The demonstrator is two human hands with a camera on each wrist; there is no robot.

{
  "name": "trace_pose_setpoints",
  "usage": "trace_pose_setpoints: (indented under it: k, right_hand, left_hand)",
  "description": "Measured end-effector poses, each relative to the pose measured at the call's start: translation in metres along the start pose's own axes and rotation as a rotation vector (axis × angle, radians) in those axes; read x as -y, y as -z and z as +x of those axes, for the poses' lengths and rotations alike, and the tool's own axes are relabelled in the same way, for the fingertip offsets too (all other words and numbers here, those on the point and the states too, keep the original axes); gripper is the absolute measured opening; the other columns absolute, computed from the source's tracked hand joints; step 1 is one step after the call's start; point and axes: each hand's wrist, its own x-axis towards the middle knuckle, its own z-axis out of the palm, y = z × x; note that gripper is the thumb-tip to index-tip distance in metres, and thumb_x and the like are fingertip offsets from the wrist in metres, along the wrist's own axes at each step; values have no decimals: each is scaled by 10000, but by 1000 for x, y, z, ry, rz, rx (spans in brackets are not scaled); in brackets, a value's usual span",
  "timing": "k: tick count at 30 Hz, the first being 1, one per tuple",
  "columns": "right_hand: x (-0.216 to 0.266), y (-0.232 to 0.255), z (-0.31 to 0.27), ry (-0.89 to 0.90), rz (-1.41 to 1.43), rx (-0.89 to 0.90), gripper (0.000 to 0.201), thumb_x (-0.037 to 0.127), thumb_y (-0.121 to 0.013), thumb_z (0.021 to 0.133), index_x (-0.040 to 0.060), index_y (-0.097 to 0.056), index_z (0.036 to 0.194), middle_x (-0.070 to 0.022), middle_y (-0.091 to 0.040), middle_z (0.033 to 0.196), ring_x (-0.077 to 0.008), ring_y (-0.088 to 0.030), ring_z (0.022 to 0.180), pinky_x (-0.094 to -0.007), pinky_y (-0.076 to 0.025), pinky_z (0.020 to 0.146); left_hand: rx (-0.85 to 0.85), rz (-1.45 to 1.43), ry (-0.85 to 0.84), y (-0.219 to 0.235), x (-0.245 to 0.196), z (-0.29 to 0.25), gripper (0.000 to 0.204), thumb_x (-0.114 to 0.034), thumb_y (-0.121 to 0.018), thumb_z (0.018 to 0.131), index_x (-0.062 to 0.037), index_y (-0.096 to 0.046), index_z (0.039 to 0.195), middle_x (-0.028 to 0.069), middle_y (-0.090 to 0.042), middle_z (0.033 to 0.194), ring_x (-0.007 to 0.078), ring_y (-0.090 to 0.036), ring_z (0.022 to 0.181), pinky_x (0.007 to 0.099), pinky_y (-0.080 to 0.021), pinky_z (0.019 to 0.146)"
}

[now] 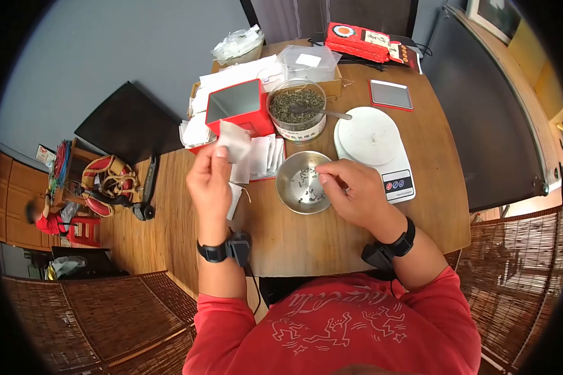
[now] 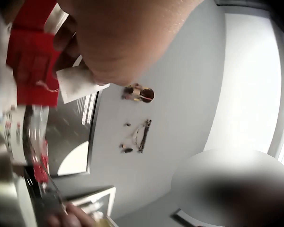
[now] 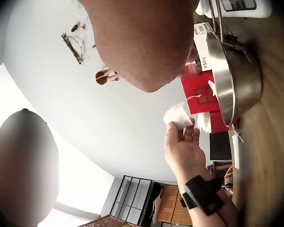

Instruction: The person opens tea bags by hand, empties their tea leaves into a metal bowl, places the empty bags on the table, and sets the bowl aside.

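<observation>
My left hand (image 1: pixel 209 184) pinches a small white tea bag (image 1: pixel 234 142) between thumb and fingers, raised near an open red tin (image 1: pixel 234 103). That tea bag (image 3: pixel 178 116) also shows in the right wrist view, held upright. A steel bowl (image 1: pixel 286 190) with a few dark tea leaves (image 1: pixel 306 181) on its bottom stands before me. My right hand (image 1: pixel 359 190) is over the bowl's right side, fingers curled and thumb close to the forefinger. I cannot tell whether leaves are between them. More white tea bags (image 1: pixel 267 156) stand in a row left of the bowl.
A clear tub (image 1: pixel 300 133) of tea leaves with a spoon (image 1: pixel 331 114) stands behind the bowl. A white kitchen scale (image 1: pixel 372 137) is to the right. A red package (image 1: pixel 359 44), a red-rimmed tray (image 1: pixel 391 95) and plastic boxes (image 1: pixel 306 61) lie farther back.
</observation>
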Motion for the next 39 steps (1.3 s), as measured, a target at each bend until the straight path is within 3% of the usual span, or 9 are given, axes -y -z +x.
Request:
trace_pose_setpoints:
  k: [3, 7, 16, 19, 23, 28, 32, 34, 39]
  right_hand:
    - [7, 1, 1, -218, 90, 83, 192, 179, -742, 964, 40, -726, 1095, -112, -726, 838, -203, -674, 650, -336, -524, 598]
    - [1, -2, -4, -436, 328, 83, 256, 254, -739, 990, 10, -719, 1065, -120, -703, 829, -188, -647, 641, -343, -496, 593]
    - [5, 5, 3, -211, 8, 35, 165, 202, -764, 934, 44, -726, 967, -97, -728, 860, -262, -668, 653, -382, -516, 604]
    - [7, 5, 2, -356, 41, 112, 149, 190, -756, 940, 61, -723, 1007, -82, -730, 863, -269, -683, 678, -384, -526, 621]
    - [7, 4, 3, -481, 89, 134, 147, 163, -742, 946, 63, -720, 1053, -90, -732, 890, -268, -697, 726, -390, -536, 656]
    - [-1, 6, 4, -186, 104, 146, 160, 116, -708, 955, 61, -731, 1104, -112, -739, 946, -262, -708, 784, -378, -542, 692]
    - [2, 9, 5, -251, 75, 185, 170, 111, -704, 951, 63, -743, 1109, -121, -739, 963, -268, -704, 773, -371, -541, 682]
    - [-2, 5, 2, -239, 43, 110, 145, 69, -722, 964, 25, -756, 1098, -67, -746, 862, -87, -626, 669, -267, -504, 611]
    - [-3, 5, 1, -439, 102, 142, 156, 151, -724, 973, 17, -757, 1044, -70, -715, 730, -130, -627, 587, -299, -490, 561]
  left_hand:
    - [177, -509, 63, -31, -30, -32, 286, -225, -661, 1072, 33, -725, 1181, 41, -745, 1001, 112, -647, 848, 281, -532, 799]
    - [327, -612, 135, -54, -36, -58, 286, -198, -659, 1070, 28, -707, 1239, 54, -744, 1072, 108, -648, 896, 275, -526, 837]
    - [313, -336, -87, -63, -13, -55, 139, -68, -713, 1008, 25, -719, 1111, 49, -709, 1046, 102, -622, 860, 248, -509, 795]
    - [362, -264, -127, -66, -12, -56, 114, -49, -722, 997, 14, -719, 1091, 42, -706, 1007, 79, -615, 826, 233, -506, 709]
    - [434, -270, 75, -63, -7, -62, 108, -61, -687, 1030, -18, -691, 1130, -6, -664, 985, 49, -573, 823, 209, -464, 709]
    - [499, -508, 202, -59, 1, -52, 156, -21, -635, 1044, -18, -684, 1192, -26, -675, 924, 37, -570, 720, 210, -463, 648]
    - [593, -543, 289, -51, -12, -47, 188, 3, -609, 1044, -12, -687, 1214, 1, -706, 943, 50, -608, 705, 221, -492, 647]
    - [558, -474, 353, -50, -20, -48, 186, -2, -631, 1029, -4, -700, 1201, 28, -726, 938, 73, -642, 708, 234, -513, 631]
    - [488, -296, 154, -57, -6, -55, 94, -29, -665, 1017, -1, -708, 1096, 8, -713, 850, 49, -600, 656, 217, -464, 573]
